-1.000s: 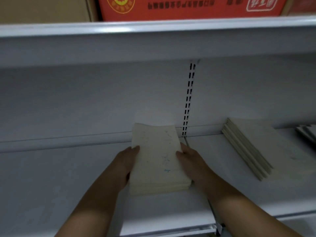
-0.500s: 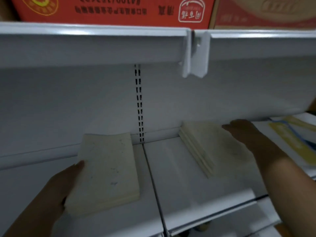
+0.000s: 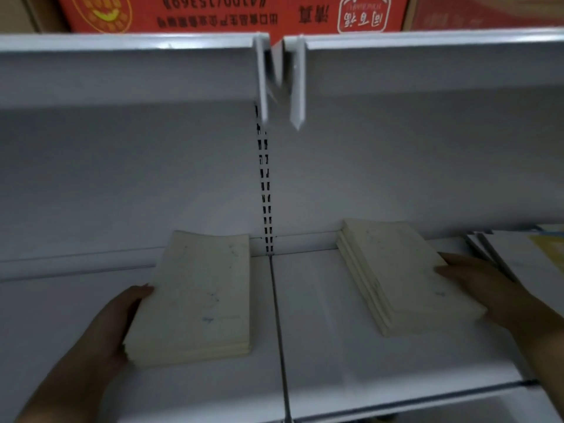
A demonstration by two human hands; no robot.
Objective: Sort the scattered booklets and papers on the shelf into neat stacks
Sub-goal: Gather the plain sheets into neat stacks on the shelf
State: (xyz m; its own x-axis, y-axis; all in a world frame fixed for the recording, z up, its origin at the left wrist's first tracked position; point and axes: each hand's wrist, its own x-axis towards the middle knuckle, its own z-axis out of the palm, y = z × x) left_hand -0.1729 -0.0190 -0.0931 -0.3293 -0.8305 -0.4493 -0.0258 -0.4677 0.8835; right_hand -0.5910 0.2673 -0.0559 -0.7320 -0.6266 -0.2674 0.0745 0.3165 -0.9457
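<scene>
On metal shelf (image 3: 320, 325), rectangular cream booklets (image 3: 198, 297)

Red carton (image 3: 213, 13): upside-down Chinese characters, too blurred to be read, and a number, seemingly 4100/15369, are printed on its front.
</scene>
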